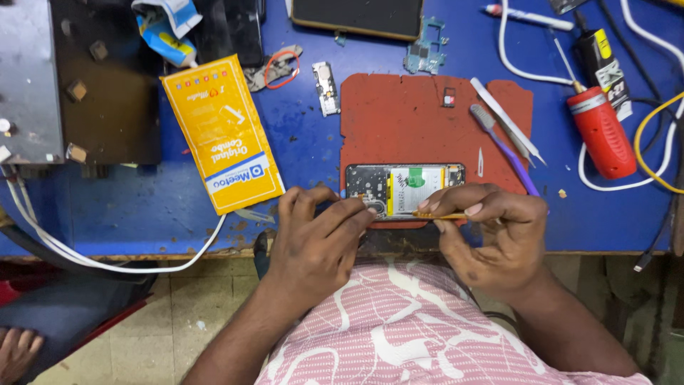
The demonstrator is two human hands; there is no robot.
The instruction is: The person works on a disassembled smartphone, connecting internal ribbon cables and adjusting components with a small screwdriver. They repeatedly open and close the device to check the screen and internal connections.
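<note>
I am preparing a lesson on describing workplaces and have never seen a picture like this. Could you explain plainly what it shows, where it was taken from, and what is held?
One camera, worn on a person's head, looks down at their two bare hands. The left hand steadies an opened phone lying on a red mat on a blue table. The right hand holds a thin orange tool against it. Nearby lie a yellow packet, tweezers, a brush and a red screwdriver handle.

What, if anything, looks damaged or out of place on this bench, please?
The red work mat has ragged, chipped edges and a notch missing at its top right. The blue bench top is scuffed and stained. The opened phone lies square under both hands; nothing looks spilled.
</note>
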